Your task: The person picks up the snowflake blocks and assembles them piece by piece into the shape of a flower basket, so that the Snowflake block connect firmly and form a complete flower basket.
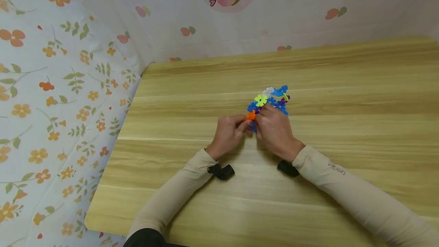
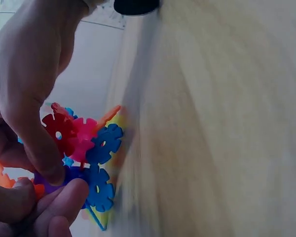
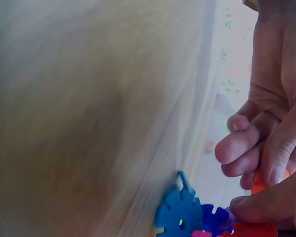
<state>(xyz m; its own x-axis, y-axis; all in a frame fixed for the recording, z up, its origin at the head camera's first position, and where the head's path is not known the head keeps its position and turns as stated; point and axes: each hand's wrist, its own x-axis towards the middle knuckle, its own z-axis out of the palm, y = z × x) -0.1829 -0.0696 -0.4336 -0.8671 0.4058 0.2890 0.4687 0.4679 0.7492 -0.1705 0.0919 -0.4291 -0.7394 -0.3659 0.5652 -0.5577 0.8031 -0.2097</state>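
Note:
Both hands hold a colourful cluster of interlocking snowflake discs [image 1: 271, 96] above the middle of the table. My left hand [image 1: 227, 132] pinches an orange snowflake disc [image 1: 251, 115] between thumb and fingers at the cluster's near left side. Gripping the cluster from the right is my right hand [image 1: 277, 130], whose fingers cover part of it. A yellow-green disc [image 1: 260, 100] and a white disc show on top. In the left wrist view, blue discs [image 2: 99, 187] and red and pink ones stand out beyond the fingertips. The right wrist view shows another blue disc [image 3: 180, 212] beside the right thumb.
The wood-grain table [image 1: 178, 102] spreads out all around the hands. Floral cloth [image 1: 65, 98] hangs at the left, and a patterned white sheet [image 1: 164, 22] stands behind the table. A dark camera mount [image 1: 223, 172] sits under each wrist.

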